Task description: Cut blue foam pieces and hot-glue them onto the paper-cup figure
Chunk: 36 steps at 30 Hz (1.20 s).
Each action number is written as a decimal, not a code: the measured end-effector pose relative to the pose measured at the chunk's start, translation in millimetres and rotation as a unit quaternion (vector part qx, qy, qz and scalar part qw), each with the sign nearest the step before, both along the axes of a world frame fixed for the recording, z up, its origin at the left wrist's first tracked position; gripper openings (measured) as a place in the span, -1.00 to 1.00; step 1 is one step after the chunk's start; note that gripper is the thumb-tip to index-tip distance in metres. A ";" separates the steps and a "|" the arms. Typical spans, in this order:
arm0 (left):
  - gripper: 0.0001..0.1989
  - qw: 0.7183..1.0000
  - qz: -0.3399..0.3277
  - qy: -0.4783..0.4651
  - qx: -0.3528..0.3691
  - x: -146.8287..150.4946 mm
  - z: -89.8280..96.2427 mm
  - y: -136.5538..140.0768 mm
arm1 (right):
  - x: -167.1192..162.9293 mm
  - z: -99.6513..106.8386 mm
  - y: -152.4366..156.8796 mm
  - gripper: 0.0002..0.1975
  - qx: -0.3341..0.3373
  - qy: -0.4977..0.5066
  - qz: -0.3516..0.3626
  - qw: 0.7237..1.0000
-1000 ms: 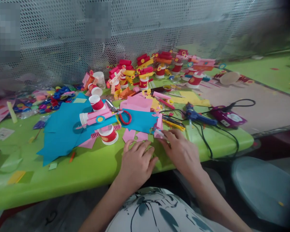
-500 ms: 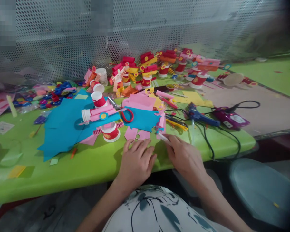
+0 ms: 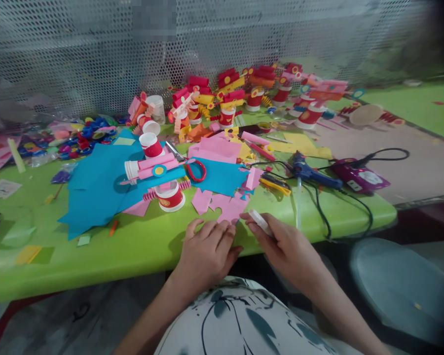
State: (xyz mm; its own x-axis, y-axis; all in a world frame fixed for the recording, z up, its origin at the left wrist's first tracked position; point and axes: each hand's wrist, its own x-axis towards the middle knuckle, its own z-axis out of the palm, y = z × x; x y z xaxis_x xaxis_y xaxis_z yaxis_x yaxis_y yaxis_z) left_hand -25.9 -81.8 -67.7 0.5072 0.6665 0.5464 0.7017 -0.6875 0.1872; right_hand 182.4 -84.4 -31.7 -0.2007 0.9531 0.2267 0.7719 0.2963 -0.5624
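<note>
My left hand (image 3: 207, 246) lies palm down at the table's near edge, fingers stretched out. Its fingertips are at the lower edge of pink paper (image 3: 231, 204) with round cut-outs; whether anything lies under the palm is hidden. In my right hand (image 3: 284, 241) is a slim white tube (image 3: 261, 222), pen-like, gripped between thumb and fingers and slanting up to the left. Beyond the left hand stands a craft model made of red-and-white paper cups (image 3: 171, 197) and pink paper rolls (image 3: 155, 166). Red-handled scissors (image 3: 197, 171) rest behind it on blue paper (image 3: 222, 175).
To the right, a blue glue gun (image 3: 314, 172) lies with its cable beside a purple box (image 3: 360, 177). A yellow cutter (image 3: 276, 185) is nearer. Finished cup models (image 3: 227, 118) line the back by a perforated metal panel (image 3: 207, 39). Coloured bits (image 3: 85, 140) are heaped at left.
My right hand has drawn back slightly from the pink scraps, and the white tube now shows more of its length. My left hand has hardly moved. The view has shifted a little.
</note>
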 end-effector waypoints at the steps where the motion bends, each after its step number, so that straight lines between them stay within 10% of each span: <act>1: -0.70 1.000 0.006 0.000 0.000 -2.4 0.1 -1.5 | 1.5 -0.5 1.7 -0.80 0.012 -0.013 -0.003 1.000; 11: -0.82 0.999 0.043 -0.009 0.005 -24.1 -0.8 -12.8 | -20.8 5.1 0.2 -0.72 -0.032 0.001 0.150 0.988; 17: -0.85 1.000 0.022 -0.022 -0.003 -30.1 -3.9 -13.3 | -16.1 9.3 3.8 -0.78 0.116 -0.129 -0.095 0.980; 23: -0.84 0.999 0.034 -0.015 -0.008 -30.5 -1.9 -13.4 | -16.1 6.5 3.2 -0.70 0.009 -0.095 0.082 0.992; 28: -0.86 0.997 0.071 -0.026 -0.006 -29.6 1.2 -11.6 | -7.8 5.4 13.3 -0.74 0.087 -0.110 -0.035 0.989; 36: -0.77 0.989 0.129 -0.037 -0.054 -29.5 2.4 -11.3 | -5.1 3.9 12.4 -0.83 0.063 -0.060 0.022 0.996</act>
State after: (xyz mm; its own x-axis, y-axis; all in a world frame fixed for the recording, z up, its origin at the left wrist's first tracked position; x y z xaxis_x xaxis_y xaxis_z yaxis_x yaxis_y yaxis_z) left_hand -55.3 -93.1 -65.3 0.2734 0.8253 0.4942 0.8326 -0.4603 0.3081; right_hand 177.3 -72.0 -27.8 -0.2742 0.9086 0.3152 0.8164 0.3932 -0.4231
